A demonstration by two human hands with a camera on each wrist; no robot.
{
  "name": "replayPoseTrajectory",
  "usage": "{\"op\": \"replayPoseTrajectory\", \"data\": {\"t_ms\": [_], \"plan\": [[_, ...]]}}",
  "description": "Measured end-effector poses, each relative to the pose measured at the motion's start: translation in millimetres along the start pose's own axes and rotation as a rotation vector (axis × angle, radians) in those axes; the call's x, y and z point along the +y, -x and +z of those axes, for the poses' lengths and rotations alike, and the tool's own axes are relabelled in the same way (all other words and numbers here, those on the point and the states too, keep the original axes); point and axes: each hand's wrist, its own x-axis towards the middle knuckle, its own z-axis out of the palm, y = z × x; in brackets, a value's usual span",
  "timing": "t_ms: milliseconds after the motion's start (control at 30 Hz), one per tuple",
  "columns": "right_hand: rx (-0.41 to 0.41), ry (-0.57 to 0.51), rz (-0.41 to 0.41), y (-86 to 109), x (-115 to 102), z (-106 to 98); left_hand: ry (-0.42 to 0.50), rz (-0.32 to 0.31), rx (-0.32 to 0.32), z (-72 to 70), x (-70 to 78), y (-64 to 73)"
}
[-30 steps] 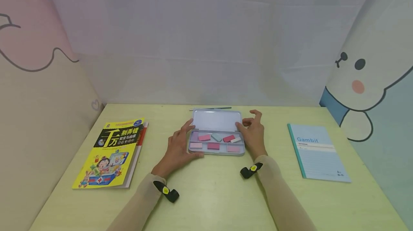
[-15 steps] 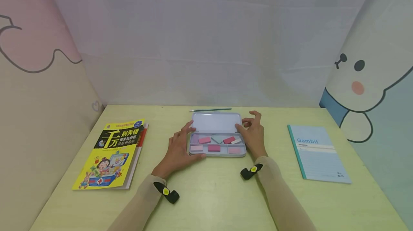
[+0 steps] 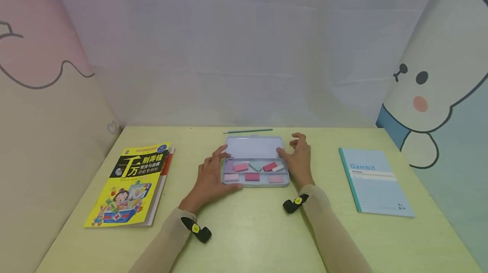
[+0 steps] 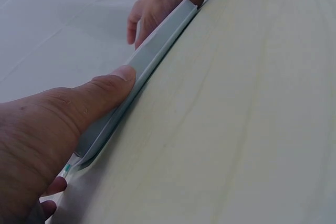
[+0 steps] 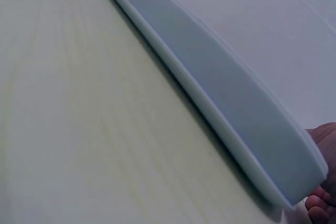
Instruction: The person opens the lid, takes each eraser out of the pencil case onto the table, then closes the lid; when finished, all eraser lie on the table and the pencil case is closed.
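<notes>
A pale blue pencil case (image 3: 256,185) lies on the table, its hinged lid (image 3: 253,147) turned back away from me. Inside its compartments are several pink erasers (image 3: 252,177), a green piece (image 3: 255,166) and a white eraser (image 3: 278,168). My left hand (image 3: 211,180) grips the left end, with the thumb (image 4: 118,80) along the front wall and the fingers by the left side. At the right end, my right hand (image 3: 300,161) touches the lid's corner with its thumb; its other fingers are loosely bent beyond. In the right wrist view, the case (image 5: 210,82) hides most of that hand.
Behind the lid lies a dark pencil (image 3: 248,130). A yellow book (image 3: 129,188) rests on another book to the left. A light blue notebook (image 3: 377,180) lies to the right. A white curtain (image 3: 244,53) closes off the table's back.
The lid has sunk slightly backward, so the pencil behind it shows more fully. Both hands keep nearly the same place at the case's ends.
</notes>
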Motion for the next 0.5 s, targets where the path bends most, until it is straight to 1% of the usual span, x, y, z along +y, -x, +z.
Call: {"op": "replayPoseTrajectory", "data": {"t_ms": [167, 367, 500], "plan": [[0.015, -0.028, 0.002, 1.9, 0.2, 0.5, 0.005, 0.003, 0.011, -0.6, -0.5, -0.3], [0.031, -0.064, 0.003, 6.0, -1.0, -0.6, -0.005, 0.000, 0.009, 0.6, -1.4, -1.5], [0.020, -0.095, -0.033, 10.7, 0.2, -1.4, 0.005, -0.006, 0.013, 1.8, -0.1, -0.1]]}}
